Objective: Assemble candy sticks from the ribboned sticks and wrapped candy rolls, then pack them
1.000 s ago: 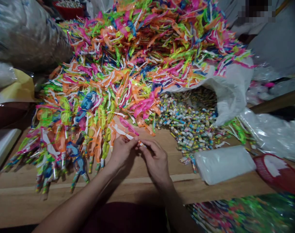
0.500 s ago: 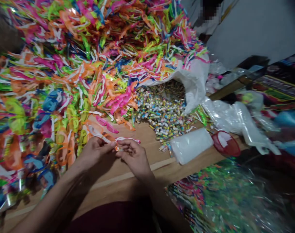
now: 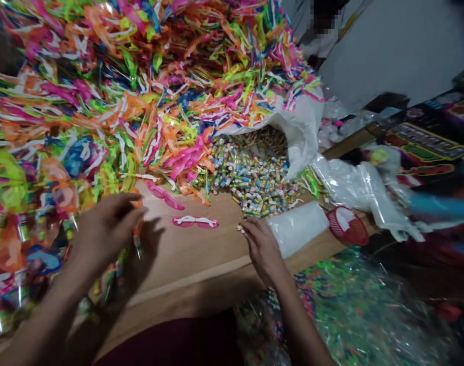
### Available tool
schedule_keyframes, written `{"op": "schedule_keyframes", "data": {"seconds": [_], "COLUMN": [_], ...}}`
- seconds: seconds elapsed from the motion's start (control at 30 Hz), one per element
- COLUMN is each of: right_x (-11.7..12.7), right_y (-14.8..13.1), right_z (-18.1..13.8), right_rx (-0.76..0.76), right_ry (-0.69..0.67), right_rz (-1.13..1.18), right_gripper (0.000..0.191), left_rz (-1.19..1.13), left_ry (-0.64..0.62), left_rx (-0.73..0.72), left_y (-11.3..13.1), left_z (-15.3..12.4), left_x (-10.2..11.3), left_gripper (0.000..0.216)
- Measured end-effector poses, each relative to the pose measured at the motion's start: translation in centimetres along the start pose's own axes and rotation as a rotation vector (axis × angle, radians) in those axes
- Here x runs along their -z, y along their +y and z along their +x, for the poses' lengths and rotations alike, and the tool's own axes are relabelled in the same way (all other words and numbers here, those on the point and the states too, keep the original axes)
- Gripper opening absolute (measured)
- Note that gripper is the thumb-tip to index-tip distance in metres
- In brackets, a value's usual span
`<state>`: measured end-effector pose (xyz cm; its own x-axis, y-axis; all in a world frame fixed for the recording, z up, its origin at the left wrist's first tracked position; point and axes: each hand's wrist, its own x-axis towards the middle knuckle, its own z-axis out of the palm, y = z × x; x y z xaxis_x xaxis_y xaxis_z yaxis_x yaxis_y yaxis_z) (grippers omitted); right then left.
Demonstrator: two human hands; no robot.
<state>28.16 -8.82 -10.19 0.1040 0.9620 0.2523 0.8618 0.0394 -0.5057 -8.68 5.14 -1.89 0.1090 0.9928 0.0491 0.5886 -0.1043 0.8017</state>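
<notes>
Glasses point(image 3: 10, 190): lying many-coloured at nine o'clock from mid-view.
Left hand point(image 3: 107, 223): hovering near half past eight, blurred, thumb and forefinger meeting orange glasses point(image 3: 137, 233); cannot tell whether gripping.
Heap of glasses point(image 3: 151, 86): rising at eleven o'clock.
Pink-and-white glasses point(image 3: 195, 221): resting flat on the wooden table point(image 3: 216, 246) at half past seven.
Wrapped pieces point(image 3: 249, 185): spilling from a white sack point(image 3: 306, 132) at two o'clock.
Right hand point(image 3: 264, 249): hanging at five o'clock, fingertips pinching small white pieces point(image 3: 240, 229).
Red basket point(image 3: 358, 236): sitting near half past three.
</notes>
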Motion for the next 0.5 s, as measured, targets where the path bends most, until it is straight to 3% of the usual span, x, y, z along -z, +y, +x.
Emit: {"op": "schedule_keyframes", "data": {"seconds": [0.03, 0.1, 0.2, 0.37, 0.5], "right_x": [-0.6, -1.4, -1.4, -0.7, -1.1], "right_y": [-0.4, -1.2, -2.1, -2.9, -3.9], "right_z": [0.5, 1.5, 2.9, 4.2, 4.5], "right_rx": [0.011, 0.017, 0.007, -0.042, -0.081], "right_ry": [-0.015, -0.055, -0.128, -0.165, -0.083], "right_rz": [-0.014, -0.048, -0.075, -0.044, 0.006], "right_gripper": [0.029, 0.027, 0.022, 0.005, 0.011], "left_rz": [0.050, 0.130, 0.312, 0.387, 0.159], "left_ry": [-0.106, -0.194, -0.317, -0.410, -0.341], "left_rx": [-0.051, -0.189, -0.249, -0.201, -0.100], "left_y": [0.7, 1.4, 1.0, 0.2, 0.0], "left_z": [0.0, 0.0, 0.1, 0.5, -0.3], "left_x": [-2.3, -6.3, -9.7, -9.5, -9.1], "left_gripper": [0.023, 0.021, 0.020, 0.014, 0.011]}}
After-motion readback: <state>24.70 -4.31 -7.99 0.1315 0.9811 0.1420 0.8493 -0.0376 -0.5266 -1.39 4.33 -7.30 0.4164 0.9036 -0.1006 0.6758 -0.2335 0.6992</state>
